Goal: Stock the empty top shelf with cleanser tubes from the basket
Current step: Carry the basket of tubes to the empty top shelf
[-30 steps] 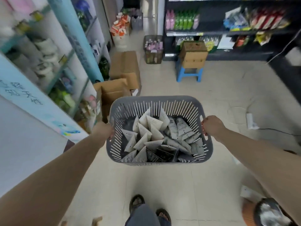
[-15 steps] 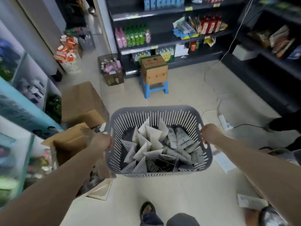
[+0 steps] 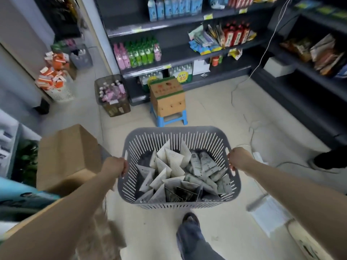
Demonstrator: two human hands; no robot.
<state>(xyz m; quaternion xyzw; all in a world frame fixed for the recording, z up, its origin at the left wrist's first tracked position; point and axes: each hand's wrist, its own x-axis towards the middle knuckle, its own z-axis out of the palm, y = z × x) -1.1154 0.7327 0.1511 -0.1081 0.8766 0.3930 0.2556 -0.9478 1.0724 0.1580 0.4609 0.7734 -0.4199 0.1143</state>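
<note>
- found the basket (image 3: 178, 135) moulded in matt grey plastic, smooth along the rim, slotted through the walls.
- saw the cleanser tubes (image 3: 196, 163) in soft plastic, white and grey, printed, with a faint sheen.
- noted the cardboard box (image 3: 69, 152) as plain brown board, matt and a little rough.
- noted the carton (image 3: 167, 99) as printed brown cardboard, dull.
- took the stool (image 3: 185, 118) for smooth blue plastic with a slight gloss.
- found the floor (image 3: 216, 109) in pale smooth tile, dully reflective.
- saw the wire crate (image 3: 116, 109) as thin dark metal mesh.
- saw the bottles (image 3: 142, 53) in glossy plastic.
</note>
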